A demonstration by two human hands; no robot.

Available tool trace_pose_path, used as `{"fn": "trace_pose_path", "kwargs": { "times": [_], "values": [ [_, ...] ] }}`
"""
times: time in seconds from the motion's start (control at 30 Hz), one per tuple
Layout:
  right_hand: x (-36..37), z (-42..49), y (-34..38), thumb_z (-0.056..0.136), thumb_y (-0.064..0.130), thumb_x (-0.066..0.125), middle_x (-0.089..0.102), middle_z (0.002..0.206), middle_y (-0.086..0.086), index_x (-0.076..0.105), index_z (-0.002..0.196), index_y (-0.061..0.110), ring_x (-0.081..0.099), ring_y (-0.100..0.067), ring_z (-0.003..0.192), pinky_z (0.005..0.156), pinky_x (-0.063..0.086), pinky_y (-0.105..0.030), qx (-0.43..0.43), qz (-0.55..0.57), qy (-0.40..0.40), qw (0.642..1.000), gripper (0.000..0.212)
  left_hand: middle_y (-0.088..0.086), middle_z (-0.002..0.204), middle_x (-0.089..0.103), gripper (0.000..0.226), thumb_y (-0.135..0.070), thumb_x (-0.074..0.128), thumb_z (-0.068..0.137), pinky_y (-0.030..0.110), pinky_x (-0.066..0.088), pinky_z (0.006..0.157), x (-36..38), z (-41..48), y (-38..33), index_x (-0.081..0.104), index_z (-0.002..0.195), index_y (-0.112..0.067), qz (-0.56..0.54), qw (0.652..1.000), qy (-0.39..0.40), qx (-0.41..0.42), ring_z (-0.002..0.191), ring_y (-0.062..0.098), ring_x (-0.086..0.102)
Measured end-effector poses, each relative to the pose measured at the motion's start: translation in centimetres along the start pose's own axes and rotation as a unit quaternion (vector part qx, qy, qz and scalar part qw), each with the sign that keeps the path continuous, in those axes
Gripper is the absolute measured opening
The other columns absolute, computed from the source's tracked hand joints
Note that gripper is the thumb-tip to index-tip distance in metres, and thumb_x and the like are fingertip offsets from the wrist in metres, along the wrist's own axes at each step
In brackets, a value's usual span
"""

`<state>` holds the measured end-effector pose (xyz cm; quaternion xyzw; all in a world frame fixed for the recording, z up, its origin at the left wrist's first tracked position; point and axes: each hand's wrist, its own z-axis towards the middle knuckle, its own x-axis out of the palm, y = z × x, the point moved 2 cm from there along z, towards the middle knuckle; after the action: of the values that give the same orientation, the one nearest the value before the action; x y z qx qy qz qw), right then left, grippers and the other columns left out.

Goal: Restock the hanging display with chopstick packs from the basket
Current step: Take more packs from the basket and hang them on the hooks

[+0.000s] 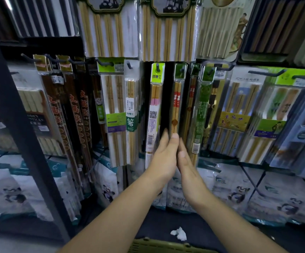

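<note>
Two hands at hanging display (pixel 167 99): left hand (pixel 163 156) pinches chopstick pack (pixel 175 106), right hand (pixel 187 163) flat alongside; basket (pixel 166 247) below.

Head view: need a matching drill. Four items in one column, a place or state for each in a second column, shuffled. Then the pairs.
Column one
1. red-banded pack
2. lime-header pack
3. basket
4. crumpled white paper

Column two
A. at the bottom edge of the frame
B. lower end between the left hand and the right hand
C. lying on the dark floor
D. hanging just left of the handled pack

Pairs: 1-B, 2-D, 3-A, 4-C
</note>
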<state>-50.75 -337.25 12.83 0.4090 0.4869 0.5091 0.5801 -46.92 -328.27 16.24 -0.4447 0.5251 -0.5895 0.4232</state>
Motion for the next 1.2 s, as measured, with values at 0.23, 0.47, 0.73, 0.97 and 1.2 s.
{"fn": "trace_pose_path", "kwargs": {
  "times": [0.23, 0.47, 0.73, 0.97, 1.2],
  "values": [
    [0.3, -6.9, -8.1, 0.101, 0.049, 0.054, 0.049, 0.148, 0.017, 0.036, 0.156, 0.027, 0.05, -0.005, 0.133, 0.108, 0.044, -0.031, 0.127, -0.079, 0.017, 0.989, 0.061, -0.034, 0.148, 0.028, 0.065, -0.048, 0.055, 0.1, 0.01, 0.032, 0.096, -2.8, -6.6, 7.7, 0.028, 0.158, -0.04, 0.077, 0.997, -0.016, -0.023, 0.133, -0.009, 0.03],
    [2.7, -14.2, -22.0, 0.098, 0.02, 0.066, 0.07, 0.094, -0.005, 0.073, 0.112, 0.009, 0.065, -0.02, 0.091, 0.083, 0.051, -0.033, 0.278, -0.293, 0.196, 0.894, 0.019, -0.001, 0.089, 0.055, 0.02, -0.016, 0.051, 0.106, 0.025, 0.043, 0.06, -10.3, -12.1, 20.3, 0.052, 0.126, -0.012, 0.259, 0.935, -0.147, -0.191, 0.068, 0.014, 0.053],
    [6.1, -19.7, -35.4, 0.096, 0.012, 0.062, 0.069, 0.119, -0.018, 0.069, 0.119, 0.003, 0.064, -0.033, 0.114, 0.095, 0.05, -0.032, 0.351, -0.378, 0.315, 0.797, 0.025, 0.022, 0.138, 0.056, 0.049, -0.045, 0.046, 0.102, 0.047, 0.042, 0.104, -17.3, -18.8, 29.3, 0.051, 0.135, -0.009, 0.381, 0.837, -0.21, -0.332, 0.128, 0.042, 0.05],
    [9.9, -19.9, -40.4, 0.093, 0.032, 0.068, 0.065, 0.113, -0.012, 0.066, 0.116, 0.018, 0.063, -0.033, 0.105, 0.077, 0.047, -0.034, 0.209, -0.491, 0.396, 0.747, 0.027, 0.006, 0.102, 0.067, 0.046, -0.067, 0.031, 0.097, 0.044, 0.048, 0.084, -18.9, -22.2, 33.4, 0.051, 0.1, -0.026, 0.346, 0.843, -0.175, -0.373, 0.098, 0.031, 0.062],
    [11.6, -21.5, -42.6, 0.092, 0.019, 0.07, 0.043, 0.143, -0.018, 0.044, 0.142, 0.012, 0.041, -0.038, 0.133, 0.098, 0.048, -0.044, 0.204, -0.573, 0.365, 0.705, 0.057, -0.007, 0.09, 0.068, 0.049, -0.073, 0.037, 0.092, 0.043, 0.054, 0.079, -19.7, -22.3, 34.8, 0.055, 0.101, -0.028, 0.333, 0.847, -0.208, -0.359, 0.084, 0.013, 0.064]
  ]
}}
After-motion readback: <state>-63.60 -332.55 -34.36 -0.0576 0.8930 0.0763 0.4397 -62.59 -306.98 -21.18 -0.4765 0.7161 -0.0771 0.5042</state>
